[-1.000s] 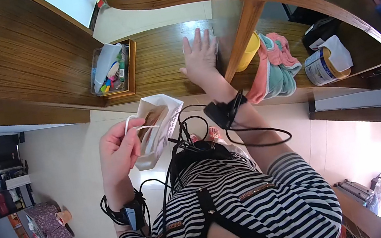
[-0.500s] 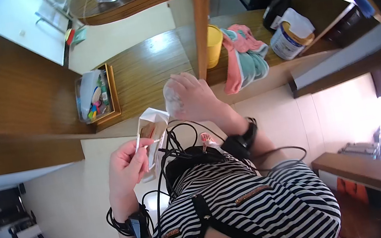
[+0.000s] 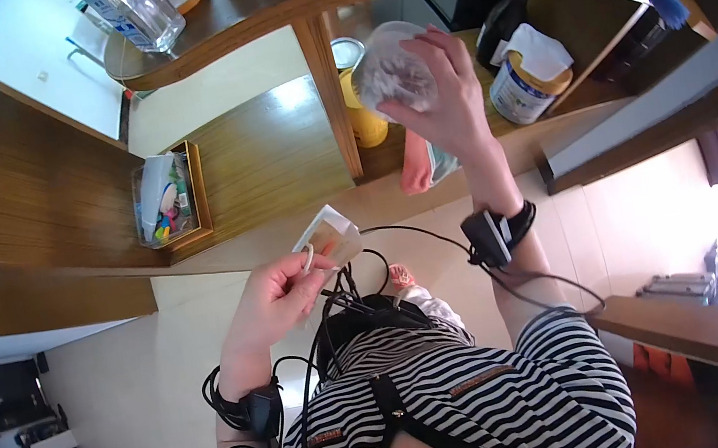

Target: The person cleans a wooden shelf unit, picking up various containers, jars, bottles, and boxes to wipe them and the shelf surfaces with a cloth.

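Observation:
My left hand (image 3: 273,305) is closed in a pinch on a white packet (image 3: 332,231) with a clear panel, in front of my waist. A small white loop-like piece (image 3: 309,257) shows at its fingertips. Raised over the lower shelf, my right hand (image 3: 457,98) grips a round clear plastic container (image 3: 391,69) by its side, and something whitish shows through it. Behind that container stand a yellow canister (image 3: 366,118) and a silver-topped tin (image 3: 347,51). Below my right hand a pink and green cloth (image 3: 417,162) is partly hidden.
On the left of the shelf sits an open box of small items (image 3: 170,199). A white tin (image 3: 522,90) and a dark bottle (image 3: 504,21) stand on the right. A clear bottle (image 3: 134,15) stands on the upper counter. Black cables (image 3: 418,238) run between my wrists.
My right hand has moved up and right with the clear container, over the shelf and in front of the cloth. My left hand has shifted slightly right, and the packet has tilted.

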{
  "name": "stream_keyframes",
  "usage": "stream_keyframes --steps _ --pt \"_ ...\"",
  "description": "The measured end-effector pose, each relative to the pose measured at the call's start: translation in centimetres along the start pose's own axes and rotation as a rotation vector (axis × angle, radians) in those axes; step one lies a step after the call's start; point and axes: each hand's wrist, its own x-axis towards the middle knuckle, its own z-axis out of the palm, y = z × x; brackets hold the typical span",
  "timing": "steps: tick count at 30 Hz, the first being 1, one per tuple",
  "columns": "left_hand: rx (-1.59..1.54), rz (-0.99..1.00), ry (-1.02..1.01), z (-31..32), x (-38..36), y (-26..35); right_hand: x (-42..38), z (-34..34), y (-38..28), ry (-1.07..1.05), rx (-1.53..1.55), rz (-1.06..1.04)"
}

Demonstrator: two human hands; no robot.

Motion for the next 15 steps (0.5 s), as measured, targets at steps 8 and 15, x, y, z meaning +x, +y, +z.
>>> stream_keyframes --steps 8,15 --pt "0.019 0.058 0.17 2.7 0.9 -0.9 2.8 5.9 4.1 -0.148 0.115 -0.148" --pt "-0.004 0.039 0.269 3.6 0.4 -1.1 2.7 4.7 6.5 -0.064 0.265 -0.239"
